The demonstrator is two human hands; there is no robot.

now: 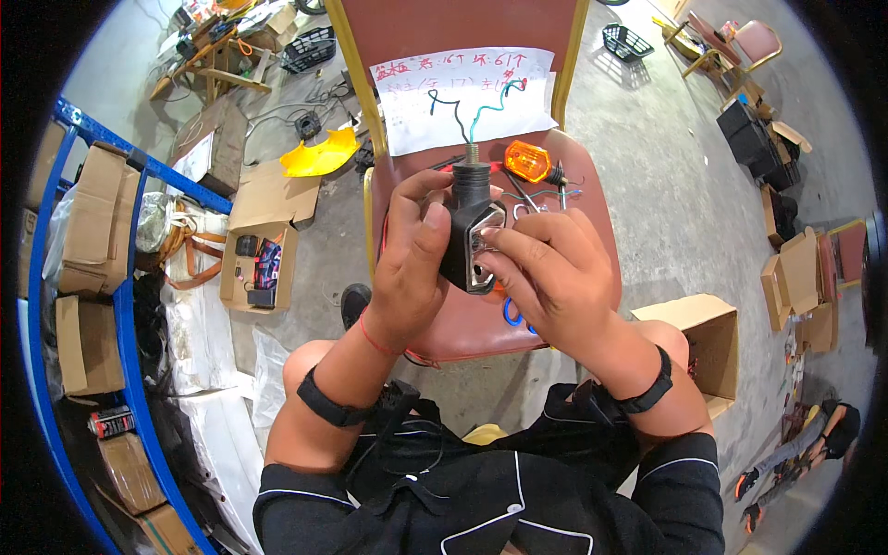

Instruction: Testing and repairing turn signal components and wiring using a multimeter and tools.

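In front of me, my left hand (418, 245) grips the black housing of a turn signal lamp (457, 248), its stem and threaded end pointing away. Two thin wires (475, 118), one dark and one green, run from that end over the paper behind. The housing's silvery inside faces right, with no lens on it. My right hand (553, 264) has thumb and fingertips pinched together at that opening; what they hold is too small to make out. Just beyond lies another turn signal lamp with an orange lens (527, 162) on the reddish-brown chair seat (453, 335).
A handwritten white sheet (407, 125) leans on the chair back. Blue-handled scissors (514, 313) and thin tools lie on the seat. Open cardboard boxes (717, 338) stand right and left. A blue shelf (139, 370) lines the left; another person (814, 439) is at far right.
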